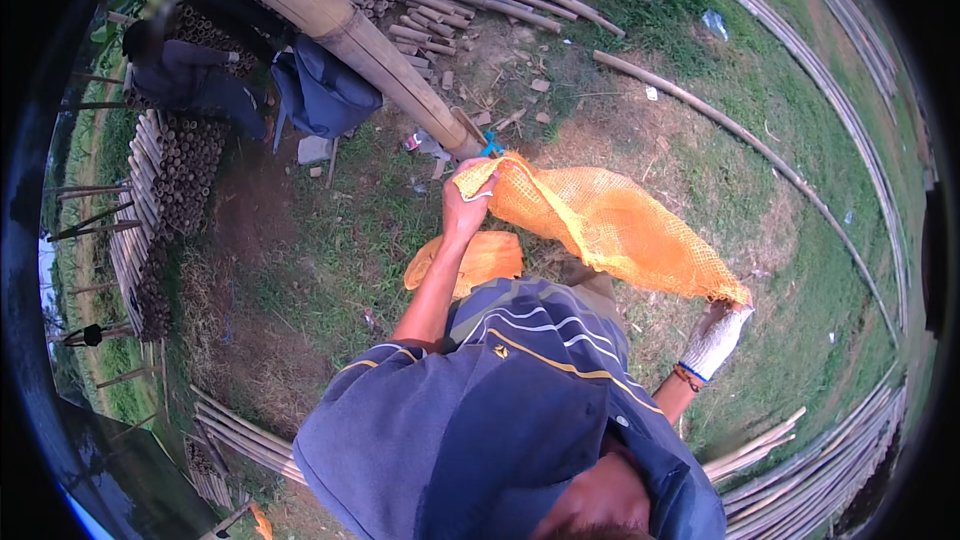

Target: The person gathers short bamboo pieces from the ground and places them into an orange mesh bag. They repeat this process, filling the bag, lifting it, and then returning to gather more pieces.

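Observation:
An orange mesh sack stretches between my hands, slanting down to the right. My left hand is closed on its upper left end, close to a blue tie at the lower end of a thick bamboo pole. In a white knit glove with a blue cuff, my right hand grips the gathered far end of the sack; its fingers are partly hidden by the mesh. More folded orange mesh lies beyond my lap, partly behind my left forearm.
Stacked bamboo pieces stand on the left, near another person. A dark jacket hangs by the pole. Long bamboo poles lie on the grass at right, with more bamboo at the back. A grey block sits below the jacket.

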`<state>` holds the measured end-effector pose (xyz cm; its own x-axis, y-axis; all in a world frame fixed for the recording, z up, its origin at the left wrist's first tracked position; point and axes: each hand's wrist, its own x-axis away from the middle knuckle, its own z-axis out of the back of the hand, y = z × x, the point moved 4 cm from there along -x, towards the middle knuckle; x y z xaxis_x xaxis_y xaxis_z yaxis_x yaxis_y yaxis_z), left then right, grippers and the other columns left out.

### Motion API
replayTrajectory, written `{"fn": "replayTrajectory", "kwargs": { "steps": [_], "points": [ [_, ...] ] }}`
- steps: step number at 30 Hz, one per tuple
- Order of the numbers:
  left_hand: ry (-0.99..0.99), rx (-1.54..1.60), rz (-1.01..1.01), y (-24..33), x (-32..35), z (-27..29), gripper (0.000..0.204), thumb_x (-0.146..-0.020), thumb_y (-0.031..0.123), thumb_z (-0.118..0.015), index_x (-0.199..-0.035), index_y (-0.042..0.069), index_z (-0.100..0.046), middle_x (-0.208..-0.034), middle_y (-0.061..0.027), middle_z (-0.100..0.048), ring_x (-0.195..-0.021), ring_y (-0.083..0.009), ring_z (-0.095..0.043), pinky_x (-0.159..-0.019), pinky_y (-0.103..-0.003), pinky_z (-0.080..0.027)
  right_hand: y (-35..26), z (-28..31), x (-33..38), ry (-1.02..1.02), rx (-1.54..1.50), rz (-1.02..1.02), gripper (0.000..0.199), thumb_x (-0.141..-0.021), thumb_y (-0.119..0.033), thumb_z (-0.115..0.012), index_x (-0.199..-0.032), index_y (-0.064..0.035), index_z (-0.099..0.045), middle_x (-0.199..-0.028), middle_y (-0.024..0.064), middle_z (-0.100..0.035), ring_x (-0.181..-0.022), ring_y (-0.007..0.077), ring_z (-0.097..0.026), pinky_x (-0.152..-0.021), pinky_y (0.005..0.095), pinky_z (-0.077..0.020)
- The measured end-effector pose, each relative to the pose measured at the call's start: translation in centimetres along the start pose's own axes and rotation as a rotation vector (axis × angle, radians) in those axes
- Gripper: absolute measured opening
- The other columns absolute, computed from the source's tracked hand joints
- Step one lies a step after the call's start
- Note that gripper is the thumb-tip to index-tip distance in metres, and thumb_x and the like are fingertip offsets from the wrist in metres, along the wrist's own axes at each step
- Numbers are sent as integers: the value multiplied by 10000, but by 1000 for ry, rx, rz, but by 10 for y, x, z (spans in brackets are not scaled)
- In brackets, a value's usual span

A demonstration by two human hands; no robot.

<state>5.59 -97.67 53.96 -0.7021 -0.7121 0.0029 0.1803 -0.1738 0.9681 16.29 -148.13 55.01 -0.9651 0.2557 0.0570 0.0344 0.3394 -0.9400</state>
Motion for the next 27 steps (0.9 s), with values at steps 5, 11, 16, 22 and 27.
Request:
{"fn": "replayTrajectory", "kwargs": {
  "steps": [5, 11, 16, 22, 27],
  "points": [
    [249, 2, 32, 19, -77, -67, 214, -989, 146, -749, -1158, 15, -743, -1044, -52, -775, -968, -127, -701, -905, -295, -539, -4, -71, -171, -243, -74, -27, 371, -1047, -240, -647, -1359, -76, -528, -1272, 75, -605, -1166, 219, -592, -1037, 407, -476],
    [361, -179, 21, 54, -141, -95, 228, -936, 108, -760, -1155, 47, -750, -1108, -128, -729, -1063, -293, -704, -954, -383, -534, 7, -168, -321, -452, 23, -53, 318, -1065, -208, -622, -1333, -66, -528, -1271, 92, -605, -1176, 231, -602, -1063, 423, -474],
    [533, -61, 121, 26, -204, -92, 233, -974, 135, -748, -1172, 11, -738, -1107, -98, -756, -1043, -224, -716, -950, -347, -536, 42, -252, -409, -483, 17, -51, 368, -1073, -229, -612, -1381, -54, -513, -1322, 117, -604, -1219, 254, -606, -1093, 436, -468],
    [621, 84, 228, 14, -319, -105, 229, -999, 136, -742, -1190, 11, -742, -1094, -66, -775, -1014, -138, -702, -930, -311, -540, 114, -346, -484, -516, -13, -112, 336, -1058, -218, -611, -1344, -66, -519, -1291, 105, -619, -1193, 244, -610, -1068, 431, -489],
    [634, -56, 203, -1, -420, -85, 230, -1003, 158, -729, -1185, 19, -744, -1083, -88, -783, -995, -170, -721, -924, -330, -542, 182, -435, -547, -575, 76, -205, 424, -1018, -198, -606, -1410, -95, -483, -1334, 119, -589, -1194, 241, -604, -1032, 433, -497]
  ]
}}
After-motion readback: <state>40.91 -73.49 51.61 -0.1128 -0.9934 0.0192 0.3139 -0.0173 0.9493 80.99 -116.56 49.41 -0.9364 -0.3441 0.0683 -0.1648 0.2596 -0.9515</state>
